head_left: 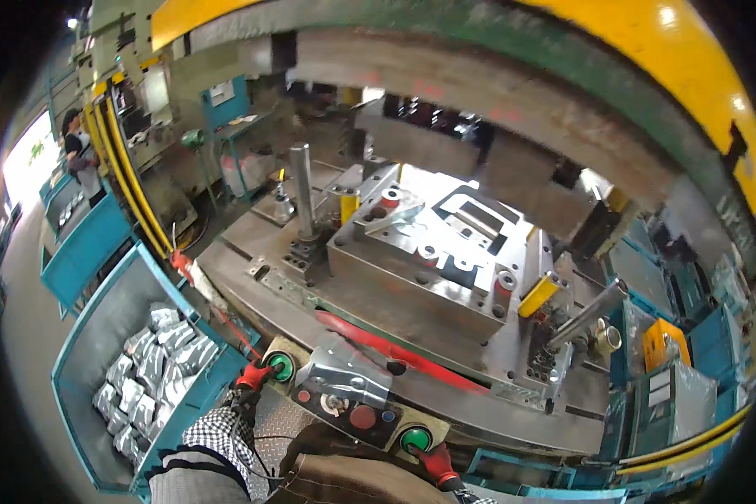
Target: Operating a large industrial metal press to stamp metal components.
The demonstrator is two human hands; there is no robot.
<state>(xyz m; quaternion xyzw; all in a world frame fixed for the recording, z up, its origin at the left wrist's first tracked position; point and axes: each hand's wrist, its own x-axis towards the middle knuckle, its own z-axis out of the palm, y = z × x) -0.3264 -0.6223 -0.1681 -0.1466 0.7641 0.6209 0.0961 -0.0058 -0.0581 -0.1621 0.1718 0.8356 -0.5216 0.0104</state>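
My left hand (252, 377), in a red glove, reaches onto the green push button (280, 366) at the left end of a control panel (315, 408). At its other end, the fingers of my red-gloved right hand (436, 464) touch a second green push button (415, 440). Both hands have fingers stretched toward the buttons and hold nothing that I can see; some fingers are hidden. Between them a bent sheet-metal part (349, 375) rests on the panel, behind a large red button (363, 417). Beyond lies the press die (412, 281), with a shiny metal surface on top.
A yellow-edged press ram (496, 71) hangs over the die. Guide posts (302, 193) stand upright. On the left, a blue bin (67, 395) holds several wrapped-looking silver parts (147, 378). A person (80, 155) stands far left. Blue racks (714, 336) line the right.
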